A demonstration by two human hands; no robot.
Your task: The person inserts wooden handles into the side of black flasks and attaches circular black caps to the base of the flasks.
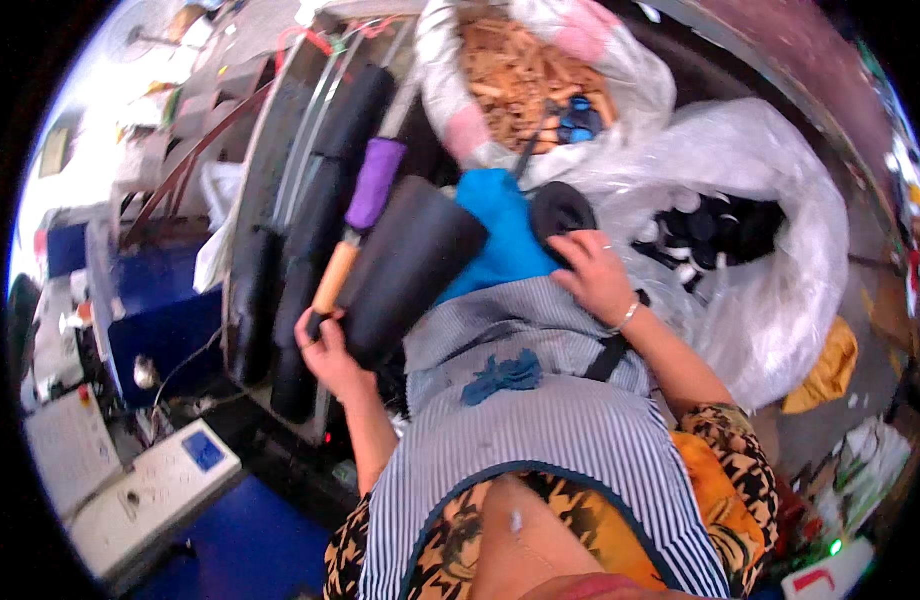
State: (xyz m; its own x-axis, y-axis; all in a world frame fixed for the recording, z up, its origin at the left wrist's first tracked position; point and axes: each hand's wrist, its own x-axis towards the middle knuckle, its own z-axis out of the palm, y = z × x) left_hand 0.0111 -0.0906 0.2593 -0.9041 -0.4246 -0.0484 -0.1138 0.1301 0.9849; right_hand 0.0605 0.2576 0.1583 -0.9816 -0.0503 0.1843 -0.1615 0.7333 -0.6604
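Note:
My left hand [325,355] is closed around the black lower end of a long tan handle-like piece [335,275]. Above it, in line, is a purple sleeve [376,182] on a pale rod. A wide black tube [415,255] lies slanted just to the right of this piece. On my lap, over the striped apron [540,425], a bright blue cloth [500,235] is spread. My right hand [595,275] has its fingers apart at the near edge of a black roll-shaped piece [562,210]; whether it grips it is unclear.
Ahead stands a white sack [445,75] of tan pieces with a few blue ones. A clear plastic bag [780,170] holding black and white round pieces is at the right. Long black tubes [305,240] lie in a metal frame to the left, beside a blue surface [170,330].

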